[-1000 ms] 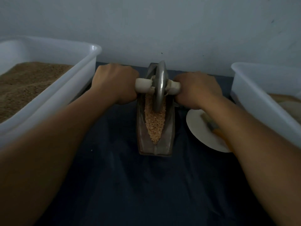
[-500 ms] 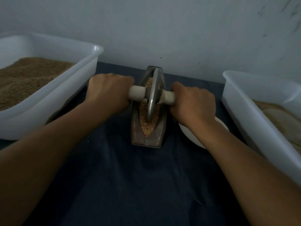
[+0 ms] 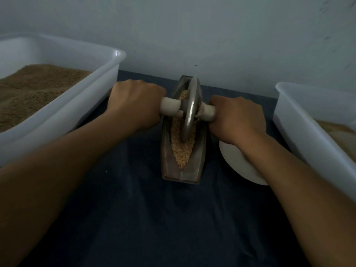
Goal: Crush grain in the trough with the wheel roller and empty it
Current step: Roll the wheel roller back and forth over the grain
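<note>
One head-worn wide-angle camera looks forward and down, close over the table (image 3: 173, 218). It faces the wall (image 3: 192, 35) behind.

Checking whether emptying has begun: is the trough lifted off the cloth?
No. The trough sits flat on the dark cloth with grain in it, both hands on the wheel roller handle.
</note>
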